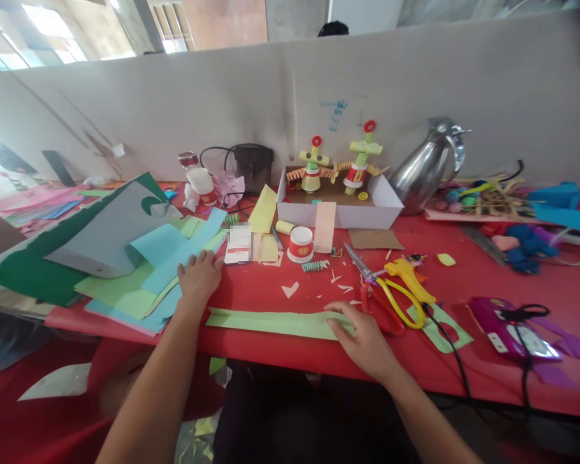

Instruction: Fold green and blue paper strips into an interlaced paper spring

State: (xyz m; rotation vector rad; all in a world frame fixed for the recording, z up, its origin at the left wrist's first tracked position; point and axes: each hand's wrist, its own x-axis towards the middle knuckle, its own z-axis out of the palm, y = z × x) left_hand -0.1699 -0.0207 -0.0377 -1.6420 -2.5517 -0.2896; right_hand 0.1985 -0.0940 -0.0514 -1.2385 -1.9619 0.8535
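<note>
Green paper strip (275, 322) lies flat under right hand (362, 338).

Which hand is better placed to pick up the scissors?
Right, probably. The right hand rests on the green strip beside the scissors; the left hand lies on the paper stack, farther away.

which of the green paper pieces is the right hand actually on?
The long light-green strip along the table's front edge: the right hand presses its right end. The green sheets in the pile sit under the left hand; the dark green sheet is untouched.
</note>
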